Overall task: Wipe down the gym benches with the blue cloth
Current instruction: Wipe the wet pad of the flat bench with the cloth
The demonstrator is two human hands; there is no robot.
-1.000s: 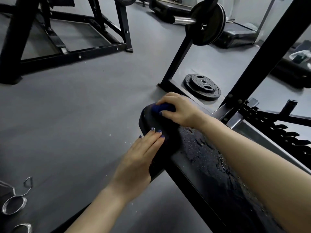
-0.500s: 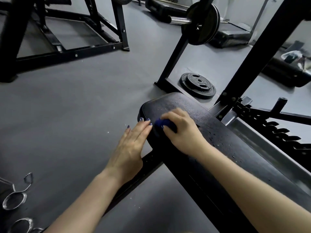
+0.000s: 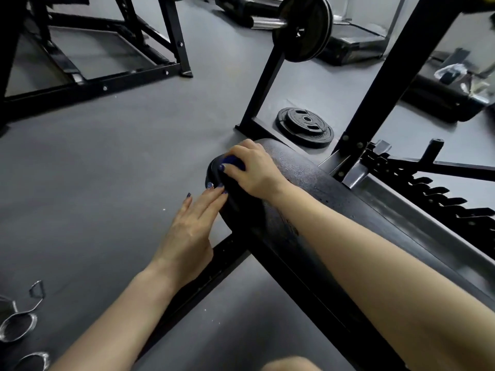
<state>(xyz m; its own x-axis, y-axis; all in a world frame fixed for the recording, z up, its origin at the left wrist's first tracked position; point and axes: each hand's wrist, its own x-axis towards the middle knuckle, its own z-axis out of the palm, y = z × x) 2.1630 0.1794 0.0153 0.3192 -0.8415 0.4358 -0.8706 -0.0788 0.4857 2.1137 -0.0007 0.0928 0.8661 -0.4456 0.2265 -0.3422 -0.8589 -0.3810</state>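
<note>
The gym bench [image 3: 308, 183] runs from the lower right of the frame up to the middle, a long black pad with a rounded end, its surface speckled with droplets. Behind it, in the upper left, a black steel rack [image 3: 93, 62] sits on the grey floor [image 3: 93, 162]. At the top centre a loaded barbell [image 3: 301, 25] rests on an upright, its black plates facing me. Just beyond the bench's rounded end, a weight plate [image 3: 305, 125] lies flat on the floor.

The person's right hand [image 3: 254, 170] sits on the bench's far end, near the middle of the frame, fingers curled down over the blue cloth [image 3: 235, 162]; only a small bunch of it shows under the knuckles, pressed against the pad. The left hand [image 3: 192, 231] lies just below and left of that, fingers straight and together, the fingertips [image 3: 222, 189] touching the side edge of the pad and holding nothing. The nails are painted dark blue.

In the lower left corner of the frame, two metal spring collars [image 3: 18, 321] lie on the floor, well apart from the bench.
</note>
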